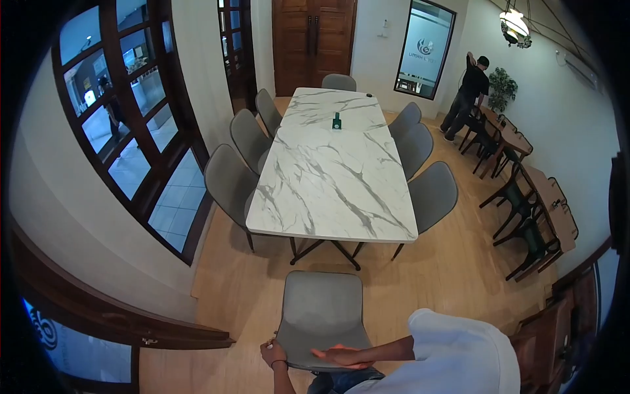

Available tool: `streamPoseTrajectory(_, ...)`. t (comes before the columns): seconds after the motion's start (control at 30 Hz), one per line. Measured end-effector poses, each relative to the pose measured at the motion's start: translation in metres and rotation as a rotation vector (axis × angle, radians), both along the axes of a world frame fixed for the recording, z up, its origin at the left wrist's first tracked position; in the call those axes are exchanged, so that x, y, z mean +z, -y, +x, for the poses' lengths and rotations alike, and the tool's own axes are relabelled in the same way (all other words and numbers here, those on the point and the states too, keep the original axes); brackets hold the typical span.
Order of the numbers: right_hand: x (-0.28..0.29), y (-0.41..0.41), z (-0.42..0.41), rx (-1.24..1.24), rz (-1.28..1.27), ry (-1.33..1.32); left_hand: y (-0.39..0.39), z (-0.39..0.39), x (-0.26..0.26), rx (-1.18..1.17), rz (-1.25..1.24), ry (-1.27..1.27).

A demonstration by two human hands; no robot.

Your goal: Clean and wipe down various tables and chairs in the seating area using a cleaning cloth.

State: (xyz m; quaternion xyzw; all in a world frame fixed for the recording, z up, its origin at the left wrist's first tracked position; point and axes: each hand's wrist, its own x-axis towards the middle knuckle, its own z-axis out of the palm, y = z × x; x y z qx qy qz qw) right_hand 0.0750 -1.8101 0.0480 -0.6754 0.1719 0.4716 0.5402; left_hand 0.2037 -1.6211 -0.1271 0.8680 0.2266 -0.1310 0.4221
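A grey padded chair (322,300) stands at the bottom centre. My left hand (273,352), with a dark band at the wrist, is closed at the left edge of its seat; a small thing shows at the fingers, too small to name. My right hand (339,355) lies on the front part of the seat with an orange-red cloth (363,365) under the palm and fingers. Beyond the chair stands a long white marble-patterned table (334,182), with a small green object (336,121) standing upright on it.
Grey chairs (231,172) line both sides of the table. At the right wall are wooden tables (546,197) with dark chairs (526,236). A person in dark clothes (473,83) stands by them at the back right. A wooden door edge (187,337) juts in at lower left.
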Motion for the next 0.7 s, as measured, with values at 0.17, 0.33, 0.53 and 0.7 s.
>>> streamPoseTrajectory(0.17, -0.241, -0.053, 0.033, -0.157, 0.148, 0.57, 0.01, 0.003, 0.01, -0.059, 0.033, 0.002)
streamPoseTrajectory(0.33, -0.217, -0.026, 0.029, -0.402, 0.193, -0.028, 0.003, 0.001, -0.009, -0.05, 0.0, 0.013)
streamPoseTrajectory(0.53, -0.174, 0.042, -0.066, -0.081, -0.268, 0.249, 0.007, 0.002, -0.001, -0.096, -0.013, 0.001)
streamPoseTrajectory(0.7, -0.027, 0.011, -0.015, -0.124, -0.007, -0.065, -0.007, -0.002, -0.02, -0.038, 0.015, 0.0)
